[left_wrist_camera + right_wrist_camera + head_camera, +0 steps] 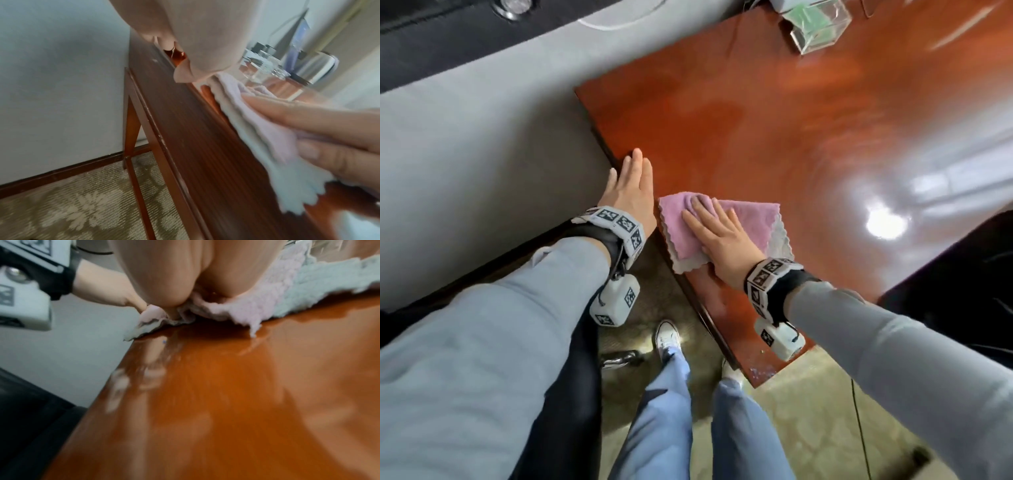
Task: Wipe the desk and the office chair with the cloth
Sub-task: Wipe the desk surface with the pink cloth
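Observation:
A pink cloth with a grey underside lies folded on the glossy red-brown desk, close to its left edge. My right hand lies flat on the cloth with straight fingers and presses it onto the wood. My left hand rests flat on the desk's left edge just beside the cloth, fingers straight, holding nothing. In the left wrist view the cloth sits under the right hand's fingers at the desk edge. In the right wrist view the cloth bunches under my palm on the desk.
A clear plastic box with green contents stands at the desk's far end. A grey wall runs along the desk's left side. Something dark stands at the right. Patterned carpet and my legs and shoes are below.

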